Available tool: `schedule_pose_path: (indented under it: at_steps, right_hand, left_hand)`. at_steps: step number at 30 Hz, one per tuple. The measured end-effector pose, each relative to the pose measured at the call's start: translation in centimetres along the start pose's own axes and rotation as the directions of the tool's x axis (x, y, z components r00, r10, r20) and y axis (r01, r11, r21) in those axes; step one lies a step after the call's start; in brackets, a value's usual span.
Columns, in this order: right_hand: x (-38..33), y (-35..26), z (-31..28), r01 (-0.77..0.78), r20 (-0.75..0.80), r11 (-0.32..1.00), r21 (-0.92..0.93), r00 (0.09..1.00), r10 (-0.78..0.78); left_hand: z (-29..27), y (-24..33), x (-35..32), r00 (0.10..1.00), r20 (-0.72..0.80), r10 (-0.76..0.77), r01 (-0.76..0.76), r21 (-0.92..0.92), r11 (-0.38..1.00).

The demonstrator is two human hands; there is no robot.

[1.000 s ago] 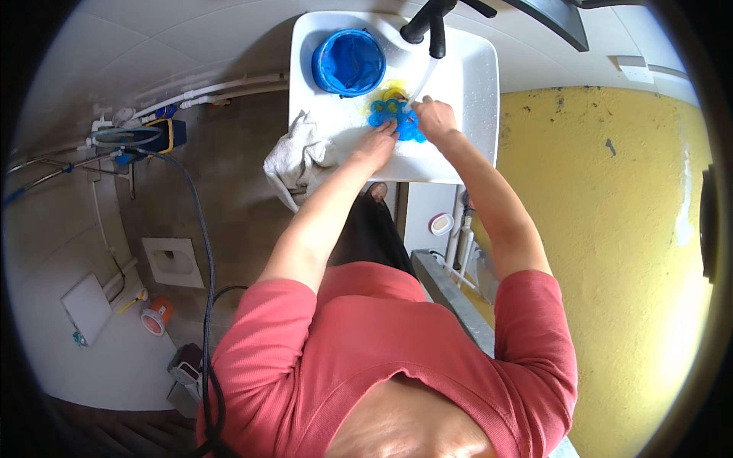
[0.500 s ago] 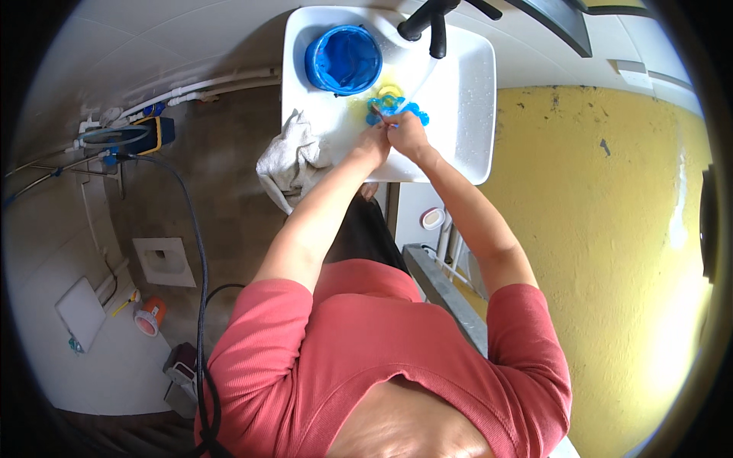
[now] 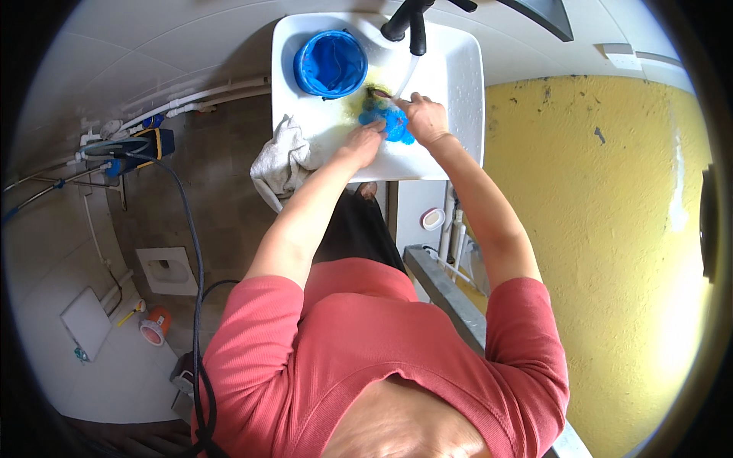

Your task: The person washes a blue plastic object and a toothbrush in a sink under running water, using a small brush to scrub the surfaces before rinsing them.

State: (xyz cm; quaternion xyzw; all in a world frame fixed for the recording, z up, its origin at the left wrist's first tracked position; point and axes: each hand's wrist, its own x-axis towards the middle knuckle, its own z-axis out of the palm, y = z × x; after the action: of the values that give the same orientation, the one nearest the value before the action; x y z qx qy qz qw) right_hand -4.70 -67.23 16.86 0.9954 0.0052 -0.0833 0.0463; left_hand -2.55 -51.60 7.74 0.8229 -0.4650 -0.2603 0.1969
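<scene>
Both my hands are over a white rectangular sink (image 3: 458,91), under a thin stream of water from the black tap (image 3: 408,19). My left hand (image 3: 363,143) and my right hand (image 3: 422,116) together hold a small blue object (image 3: 389,122) between them. Yellowish water lies on the sink floor around the drain. A blue round tub (image 3: 330,63) stands in the sink's left part, just beyond my left hand.
A whitish cloth (image 3: 282,160) hangs over the sink's left edge. A yellow wall (image 3: 611,229) stands at the right. On the tiled floor at the left lie a black cable (image 3: 195,252), white pipes (image 3: 198,99) and an orange tape roll (image 3: 155,326).
Both hands have stayed over the sink, shifting a little with the blue object under the running water. The view has shifted slightly.
</scene>
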Motion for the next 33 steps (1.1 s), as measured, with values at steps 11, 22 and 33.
schedule_pose_path:
  at_steps: [11, 22, 33]
  right_hand:
    - [-1.2, -1.2, 2.4, -0.065, 0.108, 0.996, -0.054, 0.992, 0.07]
    - [-3.1, -0.1, 1.2, -0.481, 0.316, 0.713, 0.51, 0.876, 0.365]
    - [-1.5, 2.0, -14.1, -0.302, -0.121, 0.932, -0.202, 0.952, 0.282]
  left_hand:
    - [-1.5, 0.8, -1.0, 1.0, -0.002, -0.015, 0.015, -0.023, 1.0]
    - [0.0, 1.2, 0.1, 0.997, -0.016, -0.082, 0.082, -0.014, 0.997]
    - [-1.4, 1.6, -0.3, 0.997, 0.005, -0.071, 0.071, 0.039, 0.997]
